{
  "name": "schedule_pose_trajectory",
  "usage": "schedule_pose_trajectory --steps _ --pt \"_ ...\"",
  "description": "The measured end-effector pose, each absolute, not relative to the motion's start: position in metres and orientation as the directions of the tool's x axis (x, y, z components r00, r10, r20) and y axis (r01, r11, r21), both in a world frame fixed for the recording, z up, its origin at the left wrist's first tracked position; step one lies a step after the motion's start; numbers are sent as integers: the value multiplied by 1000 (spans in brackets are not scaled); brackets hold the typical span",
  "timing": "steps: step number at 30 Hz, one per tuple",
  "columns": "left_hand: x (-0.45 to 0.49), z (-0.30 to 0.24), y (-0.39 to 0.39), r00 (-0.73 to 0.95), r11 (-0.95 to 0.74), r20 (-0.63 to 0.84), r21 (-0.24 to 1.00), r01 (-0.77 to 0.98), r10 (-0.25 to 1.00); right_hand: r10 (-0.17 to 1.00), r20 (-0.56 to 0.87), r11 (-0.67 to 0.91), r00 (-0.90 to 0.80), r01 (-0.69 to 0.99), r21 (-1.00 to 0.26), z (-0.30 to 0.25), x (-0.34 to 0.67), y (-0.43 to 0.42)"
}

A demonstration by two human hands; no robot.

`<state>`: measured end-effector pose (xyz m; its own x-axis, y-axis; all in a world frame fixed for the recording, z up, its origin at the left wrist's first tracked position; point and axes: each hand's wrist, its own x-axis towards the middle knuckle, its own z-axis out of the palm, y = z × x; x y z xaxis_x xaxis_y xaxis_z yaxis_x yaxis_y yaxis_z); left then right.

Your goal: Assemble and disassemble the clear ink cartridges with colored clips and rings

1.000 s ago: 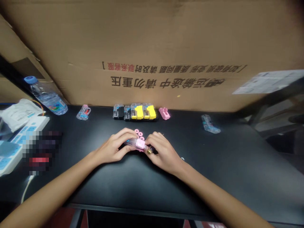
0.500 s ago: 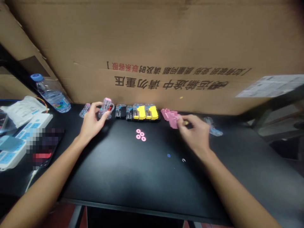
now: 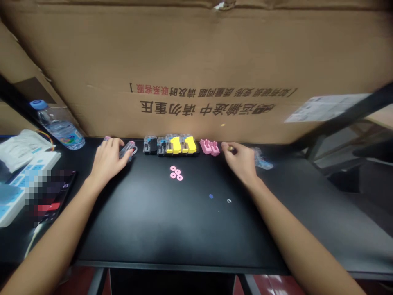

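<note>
My left hand [image 3: 108,160] is lowered to the back left of the table, its fingers closed around a clear plastic piece [image 3: 126,151] with a pink end and a loop. Another pink tip [image 3: 106,139] shows behind its knuckles. Curled on the tabletop, my right hand [image 3: 242,160] holds a small dark and brass-coloured thing [image 3: 232,150], mostly hidden in the fingers. Just left of those fingers stand pink plastic parts [image 3: 210,147]. A row of clear-and-black cases [image 3: 150,145], some with yellow pieces [image 3: 188,144], stands between my hands. Several pink rings [image 3: 173,175] lie in front.
Clear plastic parts [image 3: 262,159] lie right of my right hand. A blue disc [image 3: 211,196] and a white clip-like bit [image 3: 229,200] lie nearer. At left are a water bottle [image 3: 66,133], power strip [image 3: 46,164] and phone [image 3: 63,192]. A cardboard wall [image 3: 196,49] rises behind.
My left hand has lowered the clear plastic piece toward the tabletop. My right hand has let go of a pink part, which now stands beside the other. The view has shifted slightly.
</note>
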<state>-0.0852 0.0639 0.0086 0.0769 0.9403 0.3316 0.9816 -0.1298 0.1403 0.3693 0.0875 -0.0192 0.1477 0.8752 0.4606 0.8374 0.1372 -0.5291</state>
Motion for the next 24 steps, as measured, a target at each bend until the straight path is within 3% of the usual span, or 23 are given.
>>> schedule_pose_trajectory --steps 5,11,15,24 --pt "-78 5 63 304 -365 303 169 915 903 780 624 286 49 859 -425 -14 356 78" --pt "-83 -8 65 292 -334 283 111 936 914 685 645 591 -338 776 -221 -8 308 57" --pt "-89 -9 66 252 -276 248 63 959 935 702 537 608 -468 787 -108 -13 291 48" --pt "-93 -3 65 189 -196 187 19 980 964 736 437 549 -518 834 64 -25 294 48"
